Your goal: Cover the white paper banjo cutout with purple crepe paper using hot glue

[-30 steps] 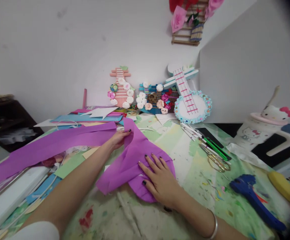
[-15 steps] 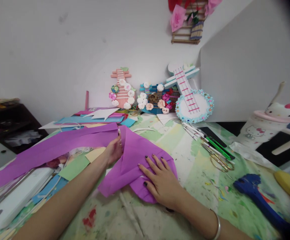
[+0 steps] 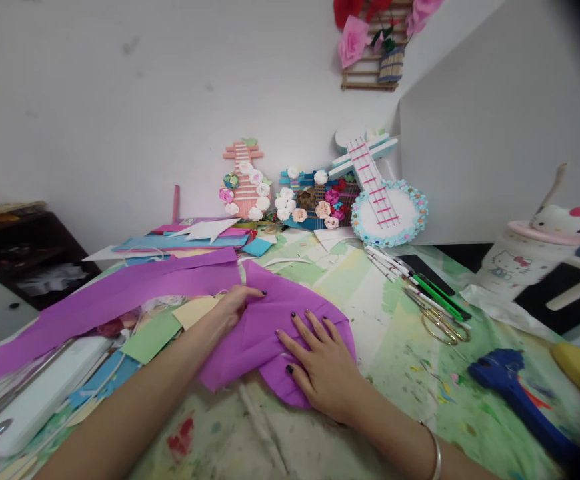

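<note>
A purple sheet of crepe-like paper (image 3: 270,283) with a rounded right edge lies folded on the table in front of me. My right hand (image 3: 323,367) rests flat on it, fingers spread, pressing near its right side. At the left edge of this sheet, my left hand (image 3: 237,308) grips the paper, one dark-nailed finger stretched across the top; its other fingers are mostly hidden. A long strip of the same purple paper (image 3: 120,300) extends leftward behind my left arm.
Gold-handled scissors (image 3: 443,323), pens (image 3: 437,297) and a blue glue gun (image 3: 500,370) lie to the right, near a white cup (image 3: 513,260). Coloured paper (image 3: 185,241) and a white device (image 3: 45,393) are at left. Flower-decorated instrument models (image 3: 387,213) lean against the wall.
My left hand has come down and closer along the paper's left edge, one finger now lying over the purple sheet. My right hand stays flat in place.
</note>
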The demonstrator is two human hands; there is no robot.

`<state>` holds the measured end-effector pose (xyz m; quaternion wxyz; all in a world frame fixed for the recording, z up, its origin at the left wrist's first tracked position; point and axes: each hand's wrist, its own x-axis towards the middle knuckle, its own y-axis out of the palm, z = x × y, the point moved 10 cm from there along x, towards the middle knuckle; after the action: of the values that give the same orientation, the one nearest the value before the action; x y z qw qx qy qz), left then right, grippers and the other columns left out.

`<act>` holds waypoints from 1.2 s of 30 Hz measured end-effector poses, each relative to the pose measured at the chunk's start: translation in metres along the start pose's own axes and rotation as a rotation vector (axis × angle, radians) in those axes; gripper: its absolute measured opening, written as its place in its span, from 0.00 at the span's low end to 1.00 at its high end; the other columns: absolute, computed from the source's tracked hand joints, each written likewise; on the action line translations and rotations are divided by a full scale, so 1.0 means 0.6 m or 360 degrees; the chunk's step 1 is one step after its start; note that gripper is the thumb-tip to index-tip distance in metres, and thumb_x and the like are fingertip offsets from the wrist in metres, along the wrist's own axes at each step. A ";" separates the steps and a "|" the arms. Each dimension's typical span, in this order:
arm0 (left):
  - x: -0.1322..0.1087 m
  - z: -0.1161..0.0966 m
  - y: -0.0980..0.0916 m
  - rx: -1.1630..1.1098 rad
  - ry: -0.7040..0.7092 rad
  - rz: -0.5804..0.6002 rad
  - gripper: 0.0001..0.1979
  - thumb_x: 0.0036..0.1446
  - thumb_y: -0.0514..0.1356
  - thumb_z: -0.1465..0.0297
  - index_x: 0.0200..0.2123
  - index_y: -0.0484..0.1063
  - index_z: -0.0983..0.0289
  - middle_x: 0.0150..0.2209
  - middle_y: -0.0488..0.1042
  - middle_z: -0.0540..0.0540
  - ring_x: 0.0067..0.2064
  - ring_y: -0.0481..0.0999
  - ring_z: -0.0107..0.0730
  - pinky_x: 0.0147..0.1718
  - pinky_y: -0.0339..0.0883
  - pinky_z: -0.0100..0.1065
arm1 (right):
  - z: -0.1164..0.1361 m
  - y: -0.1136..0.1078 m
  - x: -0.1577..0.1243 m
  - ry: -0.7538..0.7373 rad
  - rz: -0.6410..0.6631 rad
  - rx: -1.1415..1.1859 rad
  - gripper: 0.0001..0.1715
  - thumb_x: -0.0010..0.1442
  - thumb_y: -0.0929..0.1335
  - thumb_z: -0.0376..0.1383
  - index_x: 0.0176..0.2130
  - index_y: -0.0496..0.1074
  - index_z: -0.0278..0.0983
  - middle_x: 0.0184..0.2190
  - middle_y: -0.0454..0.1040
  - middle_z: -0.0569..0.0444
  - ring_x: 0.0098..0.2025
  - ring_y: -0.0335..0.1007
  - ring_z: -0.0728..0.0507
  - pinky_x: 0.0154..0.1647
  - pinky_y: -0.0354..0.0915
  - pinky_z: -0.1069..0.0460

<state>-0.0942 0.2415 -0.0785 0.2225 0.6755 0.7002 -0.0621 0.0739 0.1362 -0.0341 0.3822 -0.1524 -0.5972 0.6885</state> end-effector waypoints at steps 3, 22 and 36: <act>-0.017 0.020 0.014 0.0027 -0.0188 0.0085 0.14 0.38 0.69 0.70 0.31 0.75 0.70 0.28 0.79 0.64 0.30 0.80 0.51 0.31 0.75 0.47 | -0.001 0.002 0.000 0.0007 0.0004 0.0011 0.30 0.65 0.54 0.49 0.65 0.50 0.51 0.67 0.48 0.51 0.68 0.36 0.33 0.64 0.38 0.33; -0.015 0.017 0.025 0.0100 -0.0103 0.0003 0.19 0.32 0.68 0.81 0.33 0.72 0.68 0.23 0.78 0.54 0.27 0.78 0.44 0.30 0.75 0.42 | -0.007 -0.008 0.015 0.0018 0.0202 0.0004 0.32 0.62 0.59 0.52 0.63 0.55 0.52 0.68 0.42 0.47 0.64 0.45 0.28 0.58 0.45 0.32; 0.006 0.012 0.016 0.0087 0.0166 -0.0022 0.21 0.26 0.64 0.84 0.31 0.73 0.69 0.22 0.77 0.53 0.23 0.76 0.38 0.26 0.73 0.37 | -0.018 -0.024 0.115 -0.0156 0.0102 -0.0045 0.21 0.65 0.61 0.41 0.36 0.78 0.34 0.27 0.77 0.47 0.34 0.70 0.43 0.36 0.59 0.51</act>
<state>-0.0830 0.2429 -0.0841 0.1668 0.6788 0.7135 -0.0475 0.0403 0.1926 -0.0059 0.3280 -0.1431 -0.6196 0.6986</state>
